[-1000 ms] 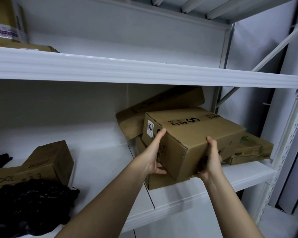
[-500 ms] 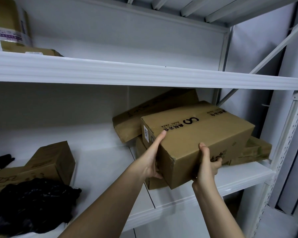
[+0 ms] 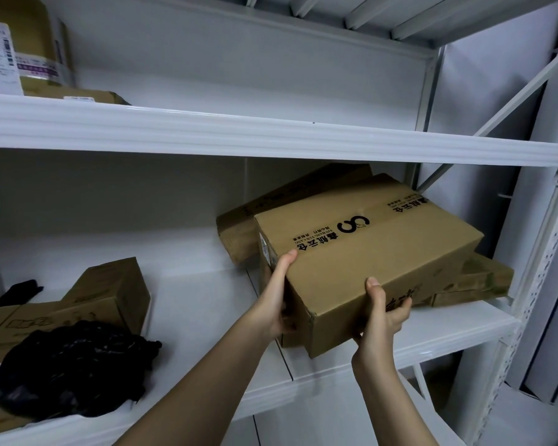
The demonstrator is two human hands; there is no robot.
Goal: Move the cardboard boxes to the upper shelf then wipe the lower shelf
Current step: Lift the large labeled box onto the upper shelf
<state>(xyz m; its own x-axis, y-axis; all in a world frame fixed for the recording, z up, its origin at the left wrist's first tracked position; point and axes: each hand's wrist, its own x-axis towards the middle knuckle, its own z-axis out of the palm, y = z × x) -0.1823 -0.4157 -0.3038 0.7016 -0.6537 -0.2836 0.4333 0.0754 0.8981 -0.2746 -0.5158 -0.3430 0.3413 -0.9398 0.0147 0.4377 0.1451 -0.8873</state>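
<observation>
Two hands carry the load here, so I read the scene across from the left end of the lower shelf. At that left end lie a flattened brown cardboard box and a crumpled black plastic bag near the front edge; these I leave alone for now.

Towards the right end, my left hand presses against the near left side of the printed brown cardboard box, thumb up at the top edge, fingers wrapped round the lower corner. My right hand takes the near long face from below, thumb against the front and fingers curled under the bottom edge. Both are grasping this box, which sits tilted, its near corner out past the front edge of the lower shelf and its far end resting over other brown cartons stacked at the right end, including a long brown carton leaning behind it.

What matters for the lift: the box's long axis runs from my hands away to the upper right, so most of its bulk lies beyond the grip, under the white upper shelf. I judge it must come out towards me, clear of that front lip, before rising. On the upper shelf's left end stands a labelled brown box; the right part looks free for placing.
</observation>
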